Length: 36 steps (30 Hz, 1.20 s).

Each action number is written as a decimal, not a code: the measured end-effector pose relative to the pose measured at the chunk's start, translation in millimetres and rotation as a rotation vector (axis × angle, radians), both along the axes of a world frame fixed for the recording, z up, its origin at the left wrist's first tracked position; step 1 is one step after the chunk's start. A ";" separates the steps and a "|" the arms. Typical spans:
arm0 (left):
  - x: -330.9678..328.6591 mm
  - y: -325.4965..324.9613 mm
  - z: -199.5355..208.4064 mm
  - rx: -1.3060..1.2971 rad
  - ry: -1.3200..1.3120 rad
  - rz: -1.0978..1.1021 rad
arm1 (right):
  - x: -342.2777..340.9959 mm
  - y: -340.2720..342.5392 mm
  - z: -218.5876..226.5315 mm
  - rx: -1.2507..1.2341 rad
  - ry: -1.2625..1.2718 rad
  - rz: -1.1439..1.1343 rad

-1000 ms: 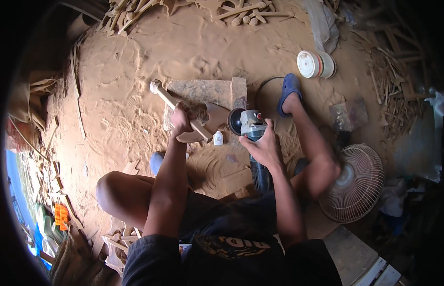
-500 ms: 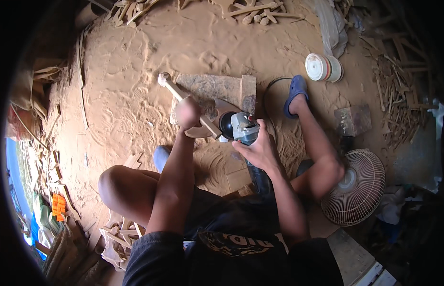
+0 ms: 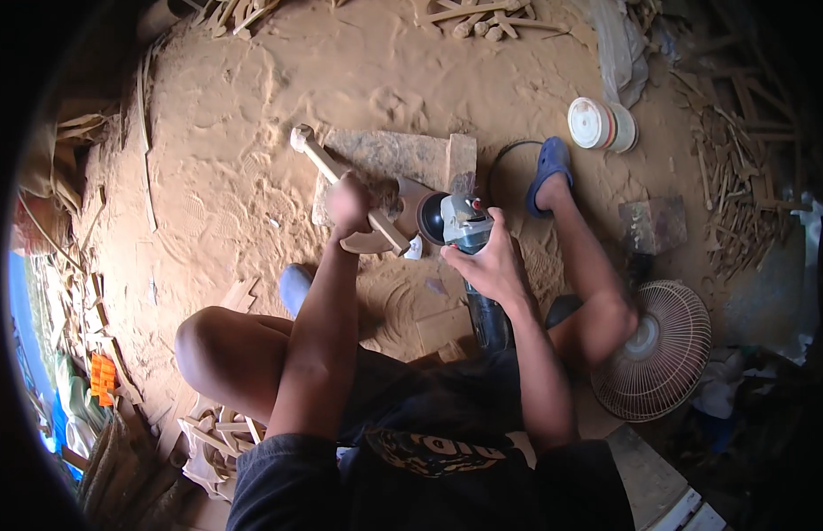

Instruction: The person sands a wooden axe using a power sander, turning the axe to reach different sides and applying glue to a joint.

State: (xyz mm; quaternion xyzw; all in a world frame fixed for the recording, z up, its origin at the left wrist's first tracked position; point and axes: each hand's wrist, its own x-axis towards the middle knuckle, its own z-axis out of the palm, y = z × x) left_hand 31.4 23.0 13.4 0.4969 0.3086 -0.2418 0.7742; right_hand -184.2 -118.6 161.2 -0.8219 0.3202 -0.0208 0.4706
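My left hand (image 3: 348, 205) is closed around a pale wooden piece (image 3: 316, 154), a long bar with a knobbed far end and curved flat parts branching off it. It lies over a worn wooden block (image 3: 389, 152) on the dusty ground. My right hand (image 3: 495, 265) grips the head of an angle grinder (image 3: 465, 223), whose dark body runs back toward my lap. The grinder's round black disc (image 3: 432, 219) is at the right end of the curved wooden part (image 3: 411, 196); whether it touches the wood I cannot tell.
A fan with a wire guard (image 3: 654, 350) stands by my right knee. Beyond my right foot, in a blue clog (image 3: 550, 174), lies a white tub (image 3: 601, 125). A dark cable (image 3: 497, 164) curves past the block. Wooden offcuts (image 3: 738, 177) are piled to the right; cut pieces (image 3: 221, 447) lie at lower left.
My right hand and the grinder have moved a little to the right, along the curved wood. My left hand keeps its hold on the wooden piece, nearly in place.
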 end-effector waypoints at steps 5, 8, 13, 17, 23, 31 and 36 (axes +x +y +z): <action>1.4 1.2 -1.2 0.023 0.027 0.007 | 9.8 1.5 -3.0 0.011 0.035 0.069; 0.6 0.4 -3.3 0.027 0.012 -0.012 | 10.0 3.1 -11.8 -0.021 -0.002 0.035; -1.7 -0.1 0.5 0.029 0.010 -0.010 | 21.8 2.0 -5.2 -0.044 0.182 -0.024; -0.8 -0.6 2.0 0.088 -0.001 -0.029 | 22.0 -0.2 -2.9 -0.128 0.264 -0.047; -0.4 2.6 5.4 0.051 0.007 -0.022 | 12.5 4.6 13.7 -0.235 0.376 -0.092; -1.6 0.9 6.9 0.028 0.004 -0.020 | 10.8 -9.1 7.7 0.049 0.100 0.052; 0.2 2.5 2.2 0.037 -0.006 -0.010 | 16.5 -6.2 6.7 0.013 0.143 0.063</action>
